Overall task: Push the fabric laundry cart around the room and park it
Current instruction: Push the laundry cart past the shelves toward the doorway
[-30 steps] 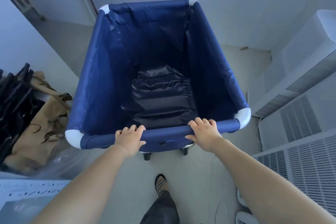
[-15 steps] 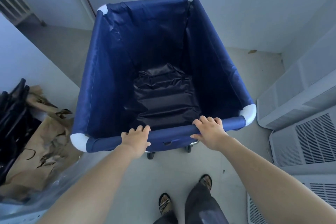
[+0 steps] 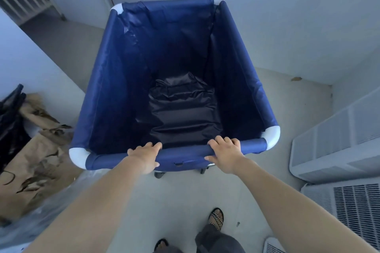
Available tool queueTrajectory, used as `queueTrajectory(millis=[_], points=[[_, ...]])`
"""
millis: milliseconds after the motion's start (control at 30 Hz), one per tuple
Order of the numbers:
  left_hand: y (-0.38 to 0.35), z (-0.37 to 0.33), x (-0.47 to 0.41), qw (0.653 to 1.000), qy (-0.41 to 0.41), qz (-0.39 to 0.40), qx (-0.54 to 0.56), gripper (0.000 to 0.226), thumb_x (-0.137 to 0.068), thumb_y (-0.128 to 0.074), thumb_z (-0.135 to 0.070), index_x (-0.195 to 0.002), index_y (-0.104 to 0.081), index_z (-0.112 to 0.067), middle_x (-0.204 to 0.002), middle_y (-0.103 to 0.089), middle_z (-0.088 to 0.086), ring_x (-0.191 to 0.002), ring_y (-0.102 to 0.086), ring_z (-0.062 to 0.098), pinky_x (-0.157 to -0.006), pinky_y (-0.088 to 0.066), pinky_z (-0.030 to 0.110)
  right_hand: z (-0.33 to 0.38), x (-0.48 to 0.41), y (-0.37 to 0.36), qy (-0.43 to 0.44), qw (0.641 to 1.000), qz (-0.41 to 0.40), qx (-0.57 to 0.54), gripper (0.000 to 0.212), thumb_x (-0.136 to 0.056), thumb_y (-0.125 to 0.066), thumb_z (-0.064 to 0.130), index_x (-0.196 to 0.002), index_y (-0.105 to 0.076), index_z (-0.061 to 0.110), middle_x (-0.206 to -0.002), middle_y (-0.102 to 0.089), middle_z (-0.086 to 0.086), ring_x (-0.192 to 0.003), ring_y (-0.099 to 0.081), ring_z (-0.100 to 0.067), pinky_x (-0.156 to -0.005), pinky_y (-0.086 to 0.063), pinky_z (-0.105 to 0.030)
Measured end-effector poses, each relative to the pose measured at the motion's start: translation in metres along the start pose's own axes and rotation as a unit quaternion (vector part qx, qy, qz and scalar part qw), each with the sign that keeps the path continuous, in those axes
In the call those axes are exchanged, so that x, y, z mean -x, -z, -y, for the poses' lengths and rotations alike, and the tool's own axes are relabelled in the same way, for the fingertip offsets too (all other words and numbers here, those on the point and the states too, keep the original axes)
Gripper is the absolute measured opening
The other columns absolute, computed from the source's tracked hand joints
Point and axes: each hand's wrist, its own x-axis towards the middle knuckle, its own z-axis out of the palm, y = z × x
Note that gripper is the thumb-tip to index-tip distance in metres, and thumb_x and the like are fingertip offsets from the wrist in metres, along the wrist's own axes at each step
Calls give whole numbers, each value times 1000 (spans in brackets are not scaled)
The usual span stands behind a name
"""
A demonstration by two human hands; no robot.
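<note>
Both the left hand (image 3: 144, 158) and the right hand (image 3: 225, 154) grip the near rail (image 3: 185, 153) of the navy fabric laundry cart (image 3: 107, 92), fingers curled over its top, as the cart stands on a pale floor (image 3: 176, 201) at the centre of the frame. Crumpled dark fabric (image 3: 183, 113) lies on the cart's bottom. Brown paper (image 3: 39, 162) sits at left, and white vented units (image 3: 333, 141) line the right edge.

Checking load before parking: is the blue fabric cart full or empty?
Almost empty: the navy fabric laundry cart shows bare inner walls, with only crumpled black material on its bottom.
</note>
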Motion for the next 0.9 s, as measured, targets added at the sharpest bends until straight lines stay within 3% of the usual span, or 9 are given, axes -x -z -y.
queueTrajectory(millis=[433,900], points=[[25,-49,-50,997,-7,-58,59,33,-95,-49,-27,-125,-35,-26,-101,-36,-4,-93,-38,20,-81,-28,37,-81,-48,35,31,999,-15,17,51,-94,-36,53,-135,-34,23,-126,-42,-1,-114,-42,-23,-104,-22,-40],[87,-65,-108,997,4,-26,72,33,-94,-49,-27,-123,-35,-20,-104,-37,-1,-94,-40,22,-83,-31,39,-125,-122,71,55,998,-23,24,47,-94,-37,53,-131,-37,24,-123,-42,0,-111,-43,-23,-104,-23,-39]])
